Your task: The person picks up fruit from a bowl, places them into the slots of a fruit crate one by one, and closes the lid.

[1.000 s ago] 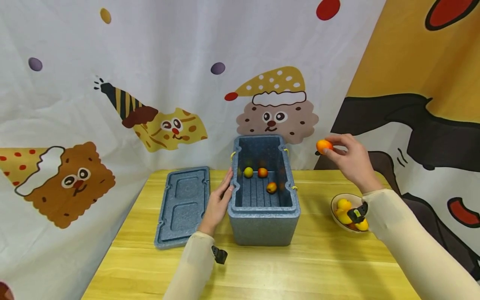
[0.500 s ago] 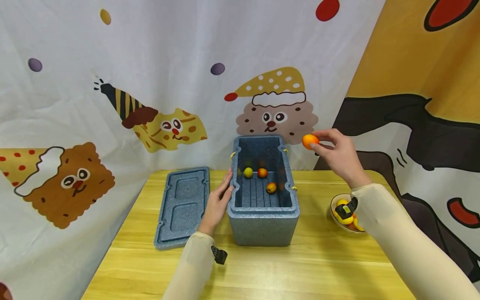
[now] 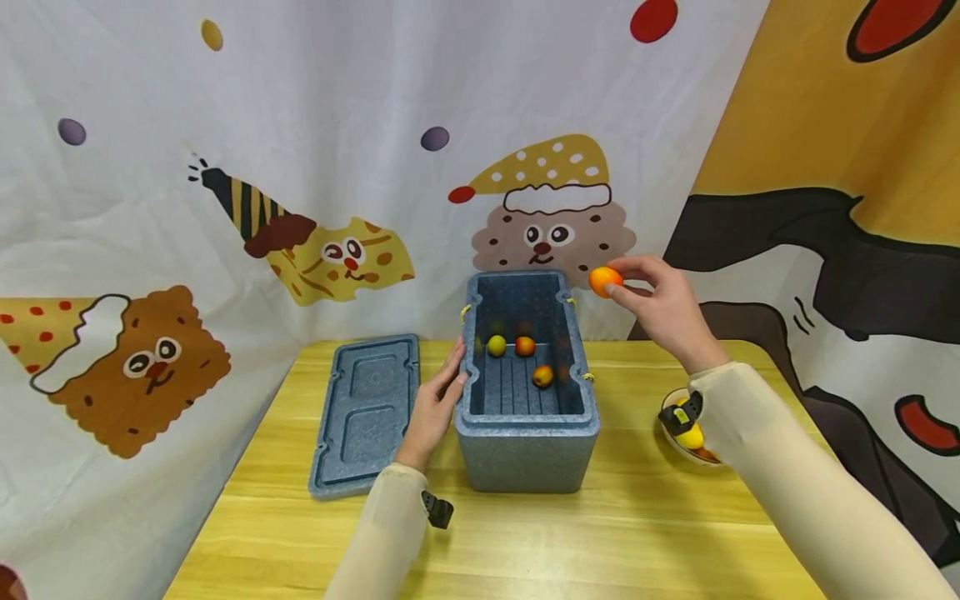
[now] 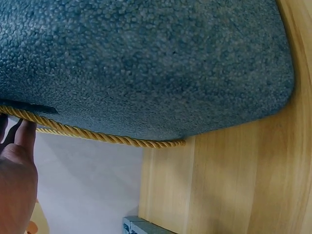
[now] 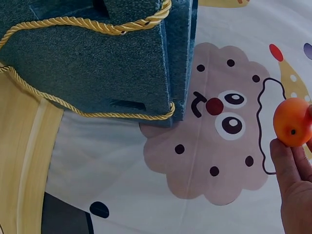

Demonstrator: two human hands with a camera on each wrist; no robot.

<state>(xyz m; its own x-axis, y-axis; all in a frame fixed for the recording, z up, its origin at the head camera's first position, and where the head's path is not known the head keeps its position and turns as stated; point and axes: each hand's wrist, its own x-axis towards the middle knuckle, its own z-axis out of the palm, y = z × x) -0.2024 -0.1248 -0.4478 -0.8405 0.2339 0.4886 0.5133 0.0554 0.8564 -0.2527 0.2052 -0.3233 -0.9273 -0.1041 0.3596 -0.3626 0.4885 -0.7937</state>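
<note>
My right hand [image 3: 663,308] pinches a small orange-red fruit [image 3: 603,282] between thumb and fingers, in the air beyond the right rim of a grey-blue foam box [image 3: 528,458]. A dark spot shows on this fruit in the right wrist view. My left hand [image 3: 431,412] rests along the box's left side, fingers extended; in the left wrist view they are beside a yellow rope [image 4: 97,135]. Inside the box lie a yellow-green fruit [image 3: 497,345], a red-orange fruit [image 3: 524,346] and an orange fruit with dark marks [image 3: 543,376].
The box lid [image 3: 367,417] lies flat on the wooden table [image 3: 510,542], left of the box. To the right stands a bowl [image 3: 676,448] of yellow and orange fruit, partly hidden by my right forearm. A printed curtain [image 3: 337,100] hangs behind the table.
My right hand has moved left and slightly up with the orange-red fruit, nearer to the box. The left hand and the box have stayed in place.
</note>
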